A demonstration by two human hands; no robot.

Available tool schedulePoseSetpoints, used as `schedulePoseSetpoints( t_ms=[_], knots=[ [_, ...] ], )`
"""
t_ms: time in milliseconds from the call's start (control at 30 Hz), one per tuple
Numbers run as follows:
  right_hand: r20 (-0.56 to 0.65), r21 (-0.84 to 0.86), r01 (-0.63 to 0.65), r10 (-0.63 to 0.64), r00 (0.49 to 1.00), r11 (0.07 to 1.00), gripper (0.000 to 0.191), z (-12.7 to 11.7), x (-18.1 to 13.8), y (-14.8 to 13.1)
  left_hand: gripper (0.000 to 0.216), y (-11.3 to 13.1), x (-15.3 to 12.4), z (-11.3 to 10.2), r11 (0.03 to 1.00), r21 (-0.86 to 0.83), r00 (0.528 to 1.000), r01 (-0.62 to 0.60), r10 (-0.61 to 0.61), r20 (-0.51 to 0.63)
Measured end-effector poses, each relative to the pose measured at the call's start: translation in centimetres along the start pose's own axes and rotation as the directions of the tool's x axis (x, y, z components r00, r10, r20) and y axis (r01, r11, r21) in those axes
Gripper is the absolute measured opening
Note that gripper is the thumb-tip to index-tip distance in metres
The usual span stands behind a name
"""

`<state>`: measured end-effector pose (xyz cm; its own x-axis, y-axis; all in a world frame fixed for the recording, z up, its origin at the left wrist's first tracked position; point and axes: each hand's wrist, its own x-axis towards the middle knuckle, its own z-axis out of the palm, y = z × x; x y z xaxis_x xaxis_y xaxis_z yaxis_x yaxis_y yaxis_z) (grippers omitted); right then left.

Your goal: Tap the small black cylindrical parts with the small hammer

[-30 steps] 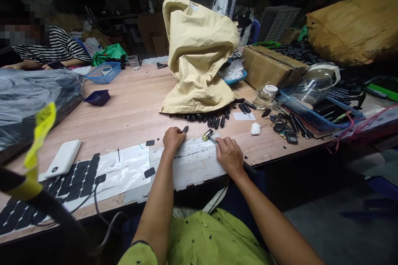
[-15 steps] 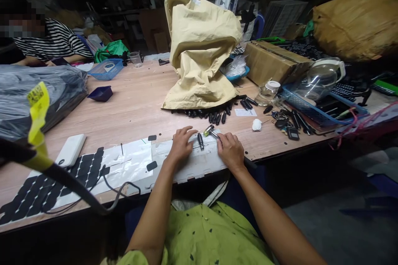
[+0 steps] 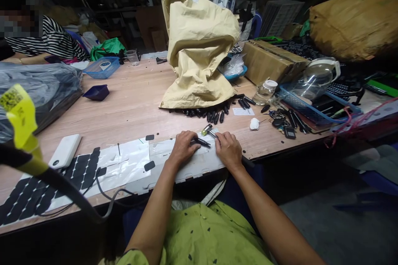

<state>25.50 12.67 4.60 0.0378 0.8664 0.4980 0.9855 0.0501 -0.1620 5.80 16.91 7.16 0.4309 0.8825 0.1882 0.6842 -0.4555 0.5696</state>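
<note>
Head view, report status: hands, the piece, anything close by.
Left hand pinning a small black piece on the white sheet. Right hand gripping a small hammer above it. Row of black pieces beyond, apart.

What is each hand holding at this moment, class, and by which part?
The left hand pins a small black cylindrical part at its near end. The right hand grips a small hammer by its handle.
</note>
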Motion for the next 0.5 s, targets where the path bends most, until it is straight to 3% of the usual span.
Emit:
schedulePoseSetpoints(
  t_ms=[167,367,500],
  knots=[
    [0.001,-0.008,0.001,-0.001,1.000,1.000,0.022,0.1,0.0,0.1,0.014,0.1,0.2,0.4,1.000,-0.010,1.000,0.017,-0.017,0.014],
    [0.015,-0.006,0.008,-0.008,1.000,1.000,0.024,0.2,-0.1,0.2,0.012,-1.2,-0.8,0.1,0.991,-0.036,0.986,0.132,-0.135,-0.099],
    [0.025,0.015,0.017,-0.018,1.000,1.000,0.024,0.2,0.1,0.6,0.013,-1.5,-0.9,0.1,0.989,-0.051,0.983,0.136,-0.141,-0.115]
  ],
)
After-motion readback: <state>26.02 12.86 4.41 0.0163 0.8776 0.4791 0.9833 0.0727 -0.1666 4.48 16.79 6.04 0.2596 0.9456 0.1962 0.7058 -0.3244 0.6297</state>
